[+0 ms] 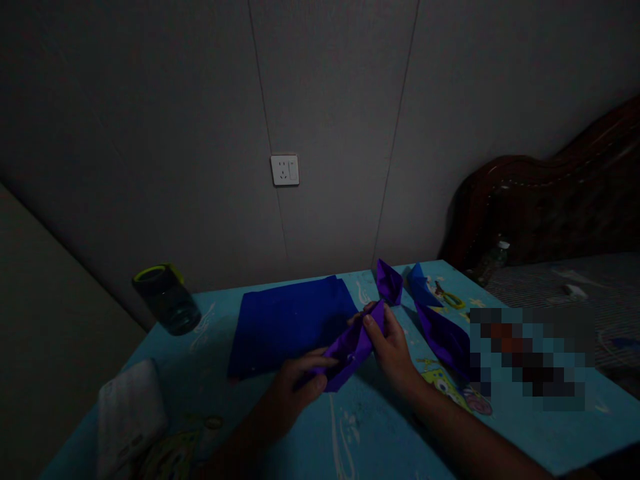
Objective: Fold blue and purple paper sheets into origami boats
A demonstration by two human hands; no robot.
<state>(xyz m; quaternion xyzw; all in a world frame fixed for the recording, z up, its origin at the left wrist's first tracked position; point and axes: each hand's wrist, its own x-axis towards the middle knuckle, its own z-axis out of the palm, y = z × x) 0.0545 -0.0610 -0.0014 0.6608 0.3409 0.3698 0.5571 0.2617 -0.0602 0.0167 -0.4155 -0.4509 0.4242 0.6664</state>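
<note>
Both my hands hold a folded purple paper piece [350,348] just above the light blue table [380,433]. My left hand [295,385] pinches its lower left end, and my right hand [393,343] grips its upper right end with the thumb on top. A stack of dark blue paper sheets [290,320] lies flat behind the hands. A small folded purple paper shape [389,281] stands at the back, with a blue folded one [419,285] beside it and a longer purple folded piece [445,339] to the right.
A dark jar with a yellow-green rim [165,299] stands at the table's back left corner. A white folded cloth [129,413] lies at the front left. A wall socket [285,170] is above. A dark wooden headboard [550,200] and bed are on the right.
</note>
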